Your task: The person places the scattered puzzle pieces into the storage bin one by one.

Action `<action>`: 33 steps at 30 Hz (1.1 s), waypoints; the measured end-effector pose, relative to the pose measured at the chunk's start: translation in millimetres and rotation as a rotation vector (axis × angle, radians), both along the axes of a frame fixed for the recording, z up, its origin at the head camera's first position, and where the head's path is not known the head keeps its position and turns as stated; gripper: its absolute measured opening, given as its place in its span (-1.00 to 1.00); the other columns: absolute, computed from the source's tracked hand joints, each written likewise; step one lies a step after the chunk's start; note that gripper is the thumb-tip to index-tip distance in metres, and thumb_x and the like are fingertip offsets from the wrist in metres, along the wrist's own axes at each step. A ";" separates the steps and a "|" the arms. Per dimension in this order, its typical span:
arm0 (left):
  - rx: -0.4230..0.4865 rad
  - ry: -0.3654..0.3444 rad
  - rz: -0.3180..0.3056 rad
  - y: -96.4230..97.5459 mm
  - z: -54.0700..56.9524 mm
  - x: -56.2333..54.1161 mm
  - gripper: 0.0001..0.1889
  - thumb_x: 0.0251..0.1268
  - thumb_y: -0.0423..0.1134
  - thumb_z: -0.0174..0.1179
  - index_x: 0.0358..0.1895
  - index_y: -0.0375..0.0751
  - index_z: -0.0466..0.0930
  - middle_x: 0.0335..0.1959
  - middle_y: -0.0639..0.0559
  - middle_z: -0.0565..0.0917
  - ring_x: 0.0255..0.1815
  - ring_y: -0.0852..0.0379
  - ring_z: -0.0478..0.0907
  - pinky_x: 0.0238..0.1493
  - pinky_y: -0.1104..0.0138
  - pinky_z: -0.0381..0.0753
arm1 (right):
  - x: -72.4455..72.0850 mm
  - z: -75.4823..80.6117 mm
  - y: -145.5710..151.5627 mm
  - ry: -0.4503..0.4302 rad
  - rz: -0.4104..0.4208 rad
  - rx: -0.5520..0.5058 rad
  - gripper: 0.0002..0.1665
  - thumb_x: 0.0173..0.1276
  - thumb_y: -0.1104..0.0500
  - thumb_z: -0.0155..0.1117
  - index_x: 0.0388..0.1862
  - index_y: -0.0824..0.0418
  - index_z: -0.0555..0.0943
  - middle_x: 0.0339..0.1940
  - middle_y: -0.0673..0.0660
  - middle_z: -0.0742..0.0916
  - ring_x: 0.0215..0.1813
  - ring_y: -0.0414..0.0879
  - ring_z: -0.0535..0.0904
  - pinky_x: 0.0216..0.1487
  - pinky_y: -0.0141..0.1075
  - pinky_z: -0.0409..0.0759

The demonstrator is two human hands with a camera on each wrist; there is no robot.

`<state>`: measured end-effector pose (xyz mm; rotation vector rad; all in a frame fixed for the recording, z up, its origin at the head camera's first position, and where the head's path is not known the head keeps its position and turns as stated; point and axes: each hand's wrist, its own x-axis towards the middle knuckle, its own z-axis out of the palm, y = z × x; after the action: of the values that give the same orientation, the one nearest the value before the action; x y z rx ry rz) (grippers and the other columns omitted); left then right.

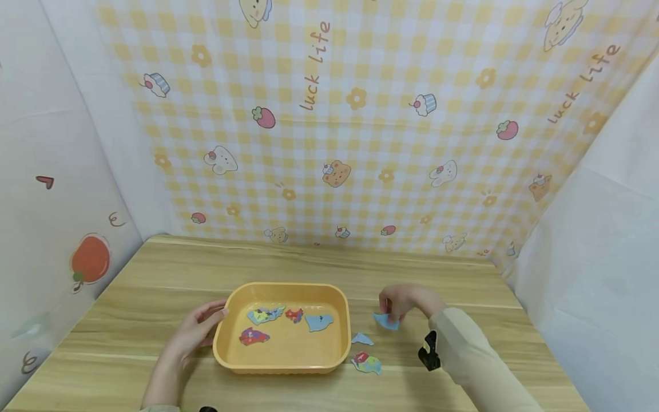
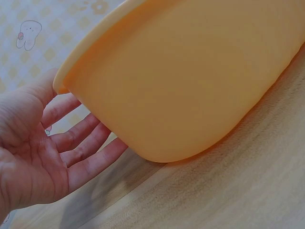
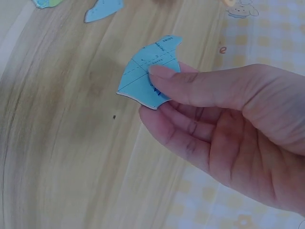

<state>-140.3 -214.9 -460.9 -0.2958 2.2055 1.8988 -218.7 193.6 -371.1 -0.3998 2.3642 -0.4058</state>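
A yellow-orange plastic tray [image 1: 234, 349] [image 2: 181, 81] sits on the wooden table with several coloured puzzle pieces [image 1: 268, 315] inside. My left hand [image 1: 198, 331] [image 2: 57, 143] lies open against the tray's left wall, fingers straight. To the right of the tray, my right hand [image 1: 399, 306] [image 3: 190, 105] pinches a light blue puzzle piece [image 1: 386, 321] [image 3: 147, 71] between thumb and fingers, just above the table. Two loose pieces lie on the table near the tray: a small blue one [image 1: 362, 339] [image 3: 102, 9] and a multicoloured one [image 1: 366, 363].
The wooden table [image 1: 463, 286] is closed in by a yellow checked cartoon backdrop [image 1: 360, 114] at the back and white walls at both sides. A black wrist strap [image 1: 428, 350] sits on my right sleeve.
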 end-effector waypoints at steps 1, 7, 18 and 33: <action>0.000 -0.001 0.001 0.0 0.1 0.0 -0.37 0.31 -0.06 0.05 0.32 -0.34 0.14 0.31 -0.38 0.25 -0.10 0.16 0.57 -0.11 0.22 0.67 | -0.7 0.5 -0.5 0.006 0.005 0.001 -0.79 0.07 0.50 0.25 -0.40 0.26 0.48 -0.43 0.09 0.53 -0.42 -0.12 0.49 -0.32 -0.28 0.65; 0.001 0.001 0.003 0.4 1.0 0.7 -0.38 0.31 -0.07 0.05 0.32 -0.34 0.15 0.31 -0.38 0.24 -0.11 0.17 0.58 -0.12 0.21 0.67 | -3.9 4.1 -2.6 0.022 0.025 -0.030 -0.80 0.08 0.49 0.24 -0.41 0.27 0.46 -0.45 0.06 0.50 -0.46 -0.15 0.45 -0.32 -0.26 0.64; 0.001 0.005 0.003 0.1 2.1 0.6 -0.38 0.30 -0.05 0.06 0.32 -0.33 0.15 0.32 -0.38 0.23 -0.08 0.12 0.57 -0.09 0.19 0.67 | -12.7 13.5 -9.9 0.028 0.070 -0.150 -0.84 0.10 0.50 0.19 -0.39 0.32 0.46 -0.50 0.04 0.49 -0.45 -0.18 0.42 -0.36 -0.31 0.64; 0.007 0.007 0.005 0.3 -0.3 0.8 -0.37 0.29 -0.05 0.06 0.31 -0.33 0.15 0.32 -0.40 0.22 -0.06 0.06 0.57 -0.08 0.16 0.66 | -16.7 23.9 -32.1 0.038 0.100 -0.198 -0.87 0.10 0.51 0.17 -0.38 0.36 0.48 -0.49 0.05 0.51 -0.43 -0.18 0.43 -0.37 -0.39 0.63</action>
<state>-139.5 -214.6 -461.2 -0.2944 2.2041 1.9135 -235.5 161.6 -347.3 -0.6196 2.3363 -0.5925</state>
